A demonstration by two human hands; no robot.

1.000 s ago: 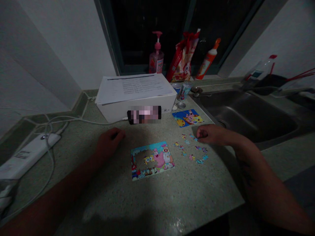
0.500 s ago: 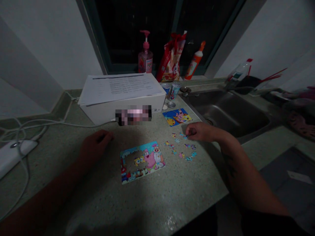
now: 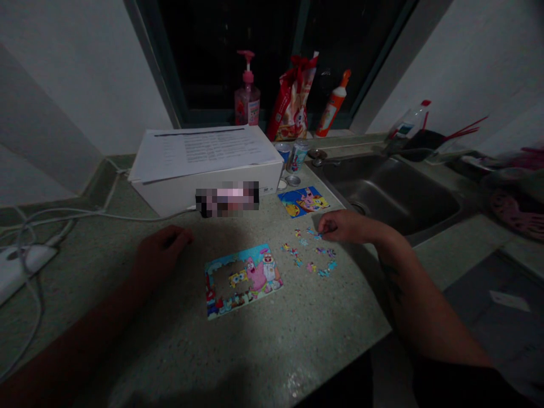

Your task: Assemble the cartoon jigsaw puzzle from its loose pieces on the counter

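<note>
A small cartoon jigsaw puzzle (image 3: 243, 279) lies partly filled on the speckled countertop (image 3: 263, 345), with a gap in its left half. Several loose puzzle pieces (image 3: 310, 255) are scattered to its right. My right hand (image 3: 342, 225) rests at the far edge of those pieces, fingers pinched on one small piece. My left hand (image 3: 159, 252) lies curled on the counter left of the puzzle, holding nothing I can see. A picture card (image 3: 303, 201) with the same cartoon lies beyond the loose pieces.
A white box (image 3: 204, 170) with papers on top stands behind the puzzle, a phone (image 3: 227, 198) leaning on it. A steel sink (image 3: 395, 192) is at right. Bottles, a red bag and cans line the window sill. A power strip and cables lie at left.
The view has swung to the right, so everything slid left in frame. My right hand stays at the loose pieces and has closed its fingertips on one. My left hand has not moved.
</note>
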